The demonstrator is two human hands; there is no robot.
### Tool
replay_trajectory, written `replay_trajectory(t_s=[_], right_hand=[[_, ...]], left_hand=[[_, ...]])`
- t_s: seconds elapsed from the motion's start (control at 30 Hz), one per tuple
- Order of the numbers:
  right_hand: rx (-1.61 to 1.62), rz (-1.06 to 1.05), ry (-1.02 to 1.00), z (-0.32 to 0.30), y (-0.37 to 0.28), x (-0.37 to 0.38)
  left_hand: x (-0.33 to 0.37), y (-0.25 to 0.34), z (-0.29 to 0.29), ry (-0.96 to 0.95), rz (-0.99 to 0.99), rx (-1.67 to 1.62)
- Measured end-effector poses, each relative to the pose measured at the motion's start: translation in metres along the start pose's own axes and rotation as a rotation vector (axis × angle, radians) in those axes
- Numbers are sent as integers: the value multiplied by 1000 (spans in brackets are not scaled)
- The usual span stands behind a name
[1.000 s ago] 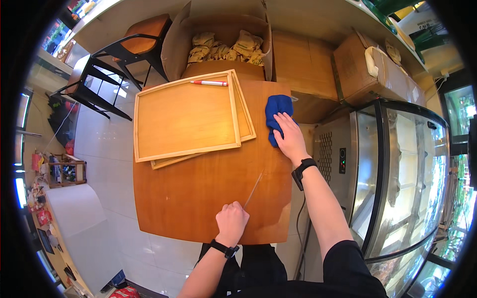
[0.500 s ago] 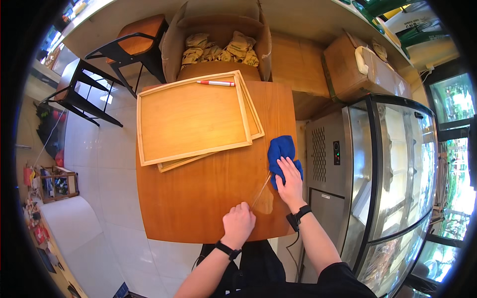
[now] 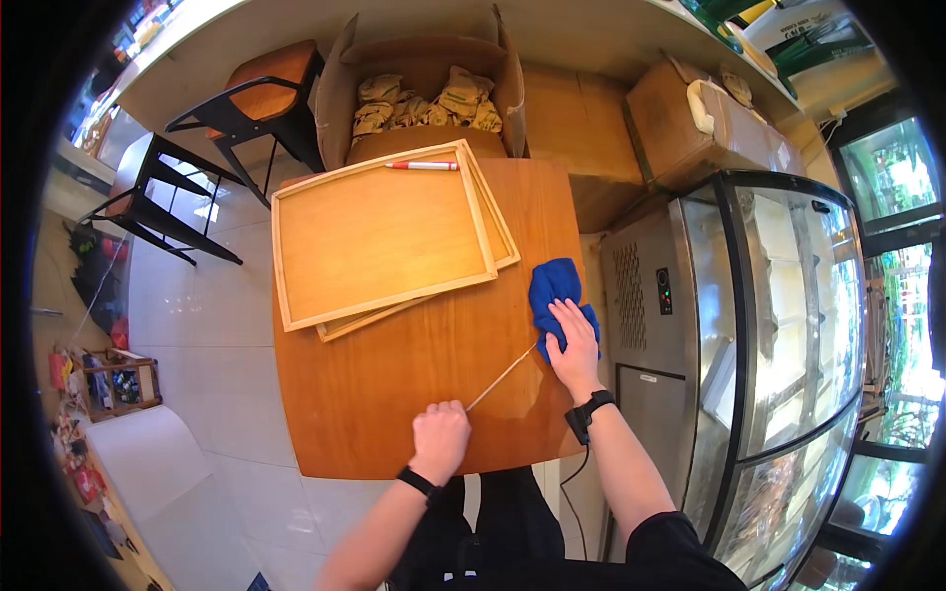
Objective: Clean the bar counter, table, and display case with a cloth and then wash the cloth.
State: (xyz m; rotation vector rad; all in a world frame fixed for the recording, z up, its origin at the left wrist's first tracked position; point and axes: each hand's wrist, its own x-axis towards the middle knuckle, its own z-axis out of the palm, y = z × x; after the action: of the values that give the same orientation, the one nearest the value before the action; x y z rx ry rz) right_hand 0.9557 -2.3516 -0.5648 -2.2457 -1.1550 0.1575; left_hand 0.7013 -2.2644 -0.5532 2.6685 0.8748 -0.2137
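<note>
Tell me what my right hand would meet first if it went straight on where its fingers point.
Your right hand would first meet more of the blue cloth beneath it; beyond that, the line seems to run over the tabletop, though depth is unclear.

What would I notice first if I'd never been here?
Probably the bright blue cloth under the right hand, by the right edge of the table. Then two wooden trays stacked askew at its far left, a red-and-white pen on top. A thin pale stick reaches from the left hand toward the cloth.

1 tbl [image 3: 374,414] w/ 2 trays [image 3: 379,236], 1 cloth [image 3: 555,286].
</note>
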Motion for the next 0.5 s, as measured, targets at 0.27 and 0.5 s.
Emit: replay_trajectory(t_s=[0.27,0.5], right_hand=[[4,-24,28,1,-6,4],[-74,74,8,17,-41,-39]], left_hand=[[-14,-83,-47,1,198,118],[88,-131,-149,394,173,297]])
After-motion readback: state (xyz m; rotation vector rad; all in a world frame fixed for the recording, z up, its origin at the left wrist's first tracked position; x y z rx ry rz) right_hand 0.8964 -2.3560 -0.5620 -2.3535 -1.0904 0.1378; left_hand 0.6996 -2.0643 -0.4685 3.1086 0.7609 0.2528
